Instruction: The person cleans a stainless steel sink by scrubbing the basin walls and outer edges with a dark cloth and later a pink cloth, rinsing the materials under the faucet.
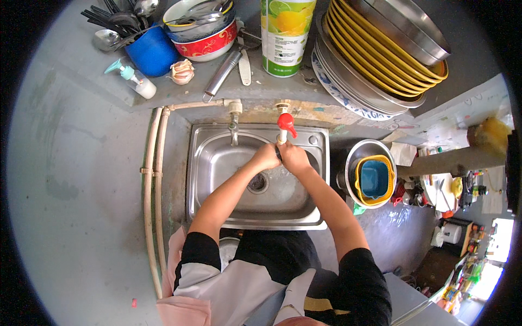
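Observation:
Both of my hands meet under the spout of a red-handled tap (285,121), over a stainless steel sink (220,208). My left hand (267,157) is on the left and my right hand (293,157) on the right, with fingers bent inward. A small dark object (278,153) shows between them; what it is and which hand grips it cannot be made out. Just below my hands lies the round drain (258,182). A second, metal tap (233,130) hangs to the left of the red-handled one.
Behind the sink a ledge holds a blue cup (151,51) of utensils, a pump bottle (143,86), garlic (182,72), a peeler-like metal handle (223,74), a green-white canister (285,53) and stacked yellow-rimmed plates (379,61). Pipes (151,183) run left; a metal basin (350,175) with baskets stands right.

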`<state>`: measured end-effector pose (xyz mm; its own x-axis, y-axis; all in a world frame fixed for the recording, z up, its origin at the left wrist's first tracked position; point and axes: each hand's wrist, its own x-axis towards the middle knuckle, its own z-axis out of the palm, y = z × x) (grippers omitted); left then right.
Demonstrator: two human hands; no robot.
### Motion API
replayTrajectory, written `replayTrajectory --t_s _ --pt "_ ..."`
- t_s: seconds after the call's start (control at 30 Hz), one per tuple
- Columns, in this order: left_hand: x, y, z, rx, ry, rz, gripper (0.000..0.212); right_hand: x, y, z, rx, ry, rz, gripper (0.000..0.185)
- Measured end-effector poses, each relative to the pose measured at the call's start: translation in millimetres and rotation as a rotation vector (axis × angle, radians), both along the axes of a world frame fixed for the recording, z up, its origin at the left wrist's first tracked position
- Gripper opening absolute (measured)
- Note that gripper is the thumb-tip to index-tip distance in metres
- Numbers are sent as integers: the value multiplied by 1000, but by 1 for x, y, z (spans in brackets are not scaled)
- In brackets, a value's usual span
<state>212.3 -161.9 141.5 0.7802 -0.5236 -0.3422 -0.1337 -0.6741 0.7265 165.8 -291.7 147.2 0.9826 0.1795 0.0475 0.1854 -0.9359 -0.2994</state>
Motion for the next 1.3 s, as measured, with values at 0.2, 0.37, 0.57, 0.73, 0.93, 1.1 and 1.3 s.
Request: replayTrajectory --t_s 0.2,0.37,0.57,0.73,0.93,1.1,1.3 --pt "-11 -3 15 98 -421 14 22 14 -4 11 -52 313 -66 21" --pt "-13 3 -4 -77 -637 43 38 7 -7 10 242 306 -124 46" --pt "-8 2 -12 -282 -158 232 39 -7 -22 72 317 124 -128 56" --pt "-14 0 -19 -576 342 386 18 -11 -18 124 176 -122 -168 29" --pt "-26 13 1 -629 613 336 14 -24 5 115 174 -170 -166 32" --pt "-42 32 18 -700 856 215 10 -60 -8 82 60 -245 212 51" --pt "-62 25 31 -499 975 136 18 -64 -17 33 167 -311 458 53"
